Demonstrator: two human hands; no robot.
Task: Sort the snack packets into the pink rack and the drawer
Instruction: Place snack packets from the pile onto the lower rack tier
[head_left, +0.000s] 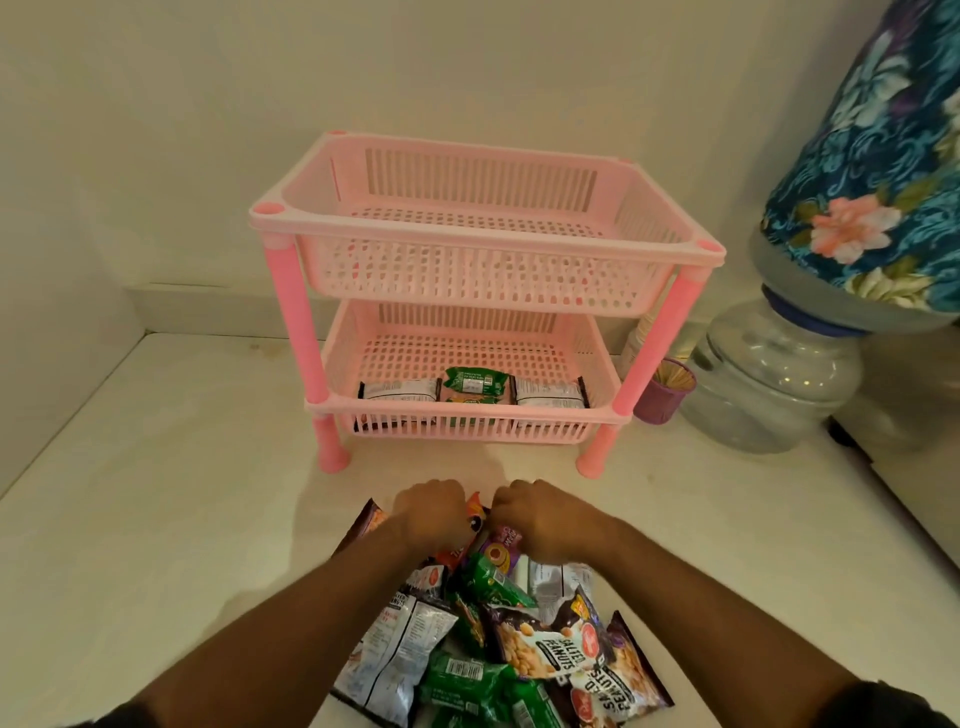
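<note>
Head view looks down on a pale tabletop (171, 509) set against a wall, with the two-tier pink rack (483, 249) standing toward its far edge, at the middle. A water jar under a floral cover (878, 171) fills the far right corner, and a small purple cup of toothpicks (667, 389) sits just beside the rack's right front leg. The rack's upper basket is empty; three packets (472, 392) lie in a row along the front of the lower basket. No drawer can be seen. At the near edge, a heap of snack packets (498, 639) is spread between the forearms, with salted peanuts bags (550, 649) on the near right and green packets (467, 680) among them. Both hands sit at the far end of the heap, knuckles up: left hand (431, 512) and right hand (535, 514) close together, each curled over an orange packet (475, 512) that shows between them. Fingers are hidden beneath, so whether either grip is really pinching it I cannot tell. My advice for this pick: take one packet only, lift it clear before moving so neighbours do not drag, then carry it over the lower basket's front rim and lay it flat beside the row
</note>
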